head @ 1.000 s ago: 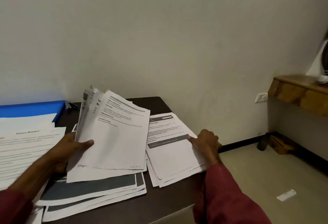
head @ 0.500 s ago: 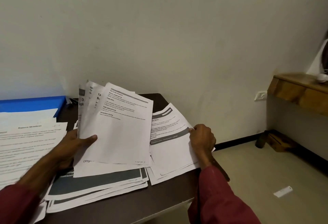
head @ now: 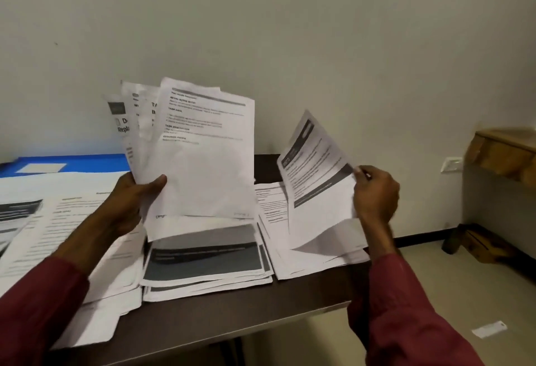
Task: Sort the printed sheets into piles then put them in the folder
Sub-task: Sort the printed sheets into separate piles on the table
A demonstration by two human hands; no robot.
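My left hand (head: 130,200) grips a fanned bunch of printed sheets (head: 203,157), held upright above the dark table (head: 232,316). My right hand (head: 375,194) pinches the right edge of a single sheet with a grey band (head: 316,180) and holds it lifted off the right pile (head: 307,261). A middle pile topped by a dark grey page (head: 203,258) lies under the held bunch. More printed sheets (head: 58,235) cover the left of the table. The blue folder (head: 66,162) lies at the back left, against the wall, partly under paper.
The table's front edge runs close to me and its right end stops near my right arm. Beyond it lie bare floor with a white scrap (head: 490,329), a wooden shelf (head: 504,151) on the right wall and a wall socket (head: 451,164).
My right hand went from resting on the right pile to lifting its top sheet up by the edge. My left hand raised the fanned bunch higher.
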